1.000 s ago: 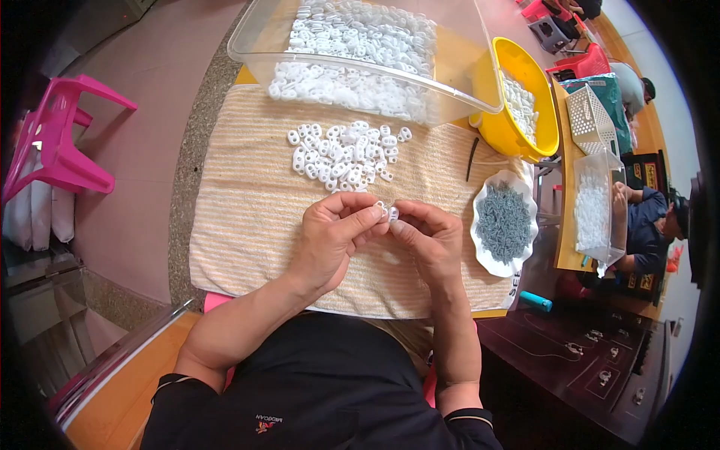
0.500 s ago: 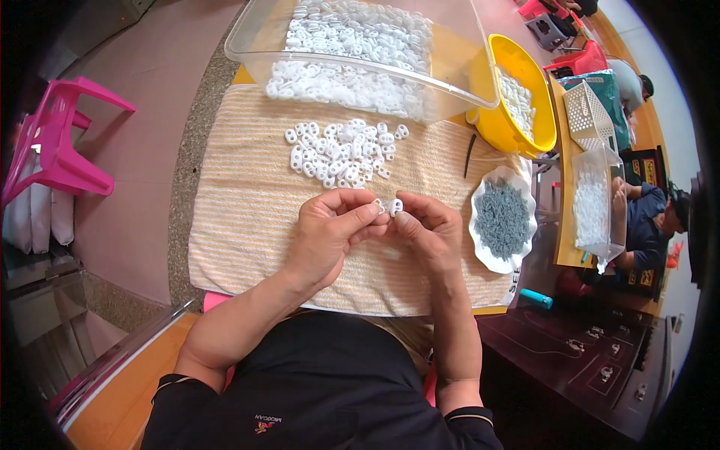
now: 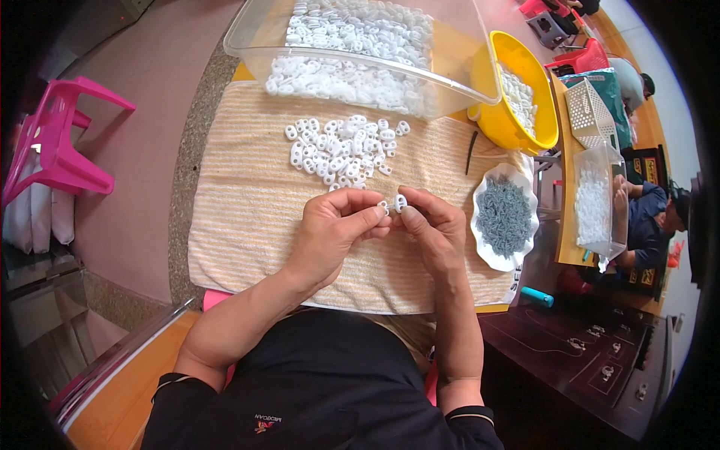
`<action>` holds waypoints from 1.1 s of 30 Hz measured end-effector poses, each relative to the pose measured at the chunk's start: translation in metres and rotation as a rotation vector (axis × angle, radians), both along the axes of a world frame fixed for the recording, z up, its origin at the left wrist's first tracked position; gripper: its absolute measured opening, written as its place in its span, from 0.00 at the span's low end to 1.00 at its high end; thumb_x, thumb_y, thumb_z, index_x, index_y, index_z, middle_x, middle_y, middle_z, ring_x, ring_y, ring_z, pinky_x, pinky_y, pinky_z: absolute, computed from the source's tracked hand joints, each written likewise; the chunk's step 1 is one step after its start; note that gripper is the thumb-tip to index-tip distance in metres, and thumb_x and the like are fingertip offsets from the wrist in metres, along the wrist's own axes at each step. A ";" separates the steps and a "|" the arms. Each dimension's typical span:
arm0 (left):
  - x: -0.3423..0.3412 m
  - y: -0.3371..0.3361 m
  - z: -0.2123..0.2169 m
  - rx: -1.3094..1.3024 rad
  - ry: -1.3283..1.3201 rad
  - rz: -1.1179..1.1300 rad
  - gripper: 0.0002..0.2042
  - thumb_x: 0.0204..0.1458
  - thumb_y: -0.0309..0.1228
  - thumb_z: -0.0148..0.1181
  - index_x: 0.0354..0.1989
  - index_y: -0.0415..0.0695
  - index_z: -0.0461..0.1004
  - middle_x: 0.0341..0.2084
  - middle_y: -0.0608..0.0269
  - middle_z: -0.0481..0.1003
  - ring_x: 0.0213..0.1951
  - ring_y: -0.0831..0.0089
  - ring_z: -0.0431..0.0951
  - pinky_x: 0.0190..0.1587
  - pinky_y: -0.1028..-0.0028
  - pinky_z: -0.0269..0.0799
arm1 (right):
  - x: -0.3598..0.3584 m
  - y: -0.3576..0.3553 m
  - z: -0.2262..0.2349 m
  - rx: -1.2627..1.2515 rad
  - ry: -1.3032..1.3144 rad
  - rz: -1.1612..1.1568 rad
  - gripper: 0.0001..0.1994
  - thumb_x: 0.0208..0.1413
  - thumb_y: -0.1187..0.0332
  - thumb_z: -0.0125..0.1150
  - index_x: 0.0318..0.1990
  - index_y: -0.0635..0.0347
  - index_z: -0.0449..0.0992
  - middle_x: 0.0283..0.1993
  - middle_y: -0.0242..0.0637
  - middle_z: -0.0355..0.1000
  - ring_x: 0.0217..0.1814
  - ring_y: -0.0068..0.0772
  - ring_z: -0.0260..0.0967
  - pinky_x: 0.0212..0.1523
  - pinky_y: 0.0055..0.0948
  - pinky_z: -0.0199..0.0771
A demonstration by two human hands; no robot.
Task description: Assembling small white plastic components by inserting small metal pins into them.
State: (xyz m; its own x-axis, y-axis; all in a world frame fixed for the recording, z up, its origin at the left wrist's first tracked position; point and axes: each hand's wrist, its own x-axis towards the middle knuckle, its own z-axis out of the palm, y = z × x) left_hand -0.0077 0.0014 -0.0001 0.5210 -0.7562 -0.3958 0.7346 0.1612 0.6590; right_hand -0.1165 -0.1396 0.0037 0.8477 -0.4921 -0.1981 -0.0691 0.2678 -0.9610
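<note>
My left hand (image 3: pixel 324 234) pinches a small pale piece with a ring-shaped end (image 3: pixel 385 205) between thumb and forefinger. Close beside it, my right hand (image 3: pixel 436 234) grips a white plastic two-hole piece (image 3: pixel 400 202) by thumb and forefinger, its holes facing up. A thin part seems to span the short gap between the two; it is too small to make out. Just beyond my fingers, a loose pile of similar white two-hole pieces (image 3: pixel 345 152) lies on the striped towel (image 3: pixel 244 202). Most of what each fingertip covers is hidden.
Behind the pile stands a clear plastic bin (image 3: pixel 461 75) of white pieces, with a yellow basin (image 3: pixel 544 90) on its right. A wavy-edged white dish (image 3: pixel 501 262) holds small grey pieces; a dark thin stick (image 3: pixel 470 152) lies nearby. A co-worker (image 3: pixel 649 214) sits far right.
My hands have shifted slightly, and the two-hole piece has moved a little right, away from the ring-ended piece. Both hands keep their pinch.
</note>
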 end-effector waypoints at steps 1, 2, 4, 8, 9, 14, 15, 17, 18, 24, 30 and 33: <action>0.000 0.000 0.000 0.001 0.000 0.001 0.08 0.54 0.23 0.59 0.42 0.36 0.74 0.33 0.58 0.78 0.34 0.75 0.80 0.41 0.77 0.79 | 0.000 -0.001 -0.002 -0.017 -0.008 0.006 0.15 0.57 0.78 0.58 0.52 0.70 0.72 0.41 0.40 0.77 0.38 0.25 0.75 0.42 0.21 0.75; 0.000 0.000 -0.001 0.000 0.004 0.002 0.08 0.54 0.23 0.59 0.42 0.36 0.74 0.33 0.58 0.78 0.33 0.76 0.79 0.41 0.77 0.79 | 0.000 -0.001 -0.001 -0.016 -0.008 0.008 0.15 0.57 0.78 0.58 0.52 0.70 0.72 0.41 0.40 0.77 0.38 0.25 0.75 0.42 0.21 0.75; 0.000 0.000 -0.001 -0.001 0.009 0.003 0.08 0.54 0.23 0.60 0.42 0.36 0.74 0.33 0.58 0.78 0.33 0.76 0.79 0.40 0.77 0.79 | -0.001 -0.002 0.000 -0.044 0.011 0.041 0.15 0.58 0.79 0.57 0.52 0.69 0.73 0.43 0.40 0.76 0.40 0.25 0.75 0.43 0.21 0.75; 0.000 -0.001 0.000 0.012 -0.010 -0.003 0.08 0.54 0.23 0.60 0.41 0.36 0.74 0.32 0.58 0.78 0.33 0.77 0.79 0.40 0.78 0.78 | -0.001 -0.001 -0.004 -0.032 -0.049 0.047 0.14 0.58 0.79 0.57 0.52 0.70 0.73 0.45 0.40 0.75 0.42 0.25 0.74 0.44 0.21 0.75; 0.000 0.000 -0.001 0.012 -0.013 -0.007 0.08 0.54 0.23 0.60 0.41 0.36 0.74 0.32 0.59 0.78 0.33 0.77 0.79 0.40 0.78 0.78 | -0.001 -0.001 -0.002 -0.032 -0.030 0.055 0.14 0.58 0.79 0.57 0.52 0.70 0.73 0.45 0.40 0.74 0.43 0.26 0.74 0.45 0.21 0.75; -0.001 -0.001 -0.001 0.010 -0.022 -0.016 0.07 0.54 0.23 0.60 0.41 0.36 0.74 0.33 0.59 0.78 0.33 0.77 0.79 0.40 0.78 0.78 | -0.001 -0.001 -0.005 -0.042 -0.036 0.060 0.14 0.58 0.79 0.57 0.51 0.70 0.73 0.46 0.40 0.74 0.44 0.26 0.74 0.46 0.22 0.76; -0.001 -0.002 -0.001 0.008 -0.017 -0.018 0.07 0.54 0.23 0.60 0.41 0.36 0.74 0.33 0.59 0.78 0.33 0.77 0.79 0.40 0.78 0.78 | -0.001 -0.001 -0.004 -0.053 -0.025 0.065 0.14 0.58 0.79 0.57 0.51 0.70 0.73 0.46 0.40 0.75 0.44 0.26 0.74 0.47 0.23 0.76; -0.001 0.000 0.000 0.007 -0.024 -0.019 0.07 0.54 0.23 0.60 0.40 0.36 0.74 0.32 0.59 0.78 0.33 0.77 0.79 0.40 0.78 0.78 | 0.000 0.000 -0.003 -0.069 -0.014 0.072 0.14 0.58 0.79 0.57 0.51 0.70 0.73 0.46 0.40 0.75 0.45 0.27 0.74 0.47 0.23 0.76; 0.000 0.001 0.000 0.008 -0.031 -0.021 0.07 0.54 0.23 0.60 0.40 0.36 0.74 0.32 0.59 0.78 0.33 0.77 0.79 0.40 0.78 0.78 | 0.000 0.000 -0.003 -0.057 -0.015 0.075 0.14 0.58 0.79 0.57 0.51 0.70 0.73 0.46 0.41 0.75 0.45 0.27 0.74 0.47 0.23 0.76; -0.001 0.000 -0.001 0.009 -0.018 -0.024 0.07 0.54 0.23 0.60 0.40 0.37 0.74 0.32 0.60 0.78 0.34 0.77 0.79 0.40 0.79 0.78 | 0.000 -0.001 -0.003 -0.032 0.018 0.074 0.14 0.58 0.78 0.57 0.52 0.70 0.73 0.45 0.42 0.76 0.44 0.27 0.75 0.46 0.24 0.77; -0.001 0.000 -0.001 -0.009 -0.004 -0.034 0.07 0.54 0.24 0.60 0.40 0.37 0.75 0.32 0.61 0.78 0.34 0.77 0.79 0.39 0.79 0.78 | -0.001 0.000 -0.003 0.019 0.014 0.070 0.14 0.58 0.78 0.57 0.51 0.70 0.73 0.44 0.42 0.76 0.43 0.28 0.75 0.45 0.25 0.78; -0.001 0.000 -0.001 -0.009 0.014 -0.032 0.07 0.54 0.23 0.60 0.40 0.37 0.75 0.33 0.60 0.78 0.33 0.77 0.79 0.40 0.79 0.78 | -0.001 -0.001 -0.005 0.026 -0.009 0.079 0.13 0.58 0.78 0.57 0.51 0.70 0.73 0.44 0.42 0.76 0.43 0.28 0.75 0.45 0.24 0.78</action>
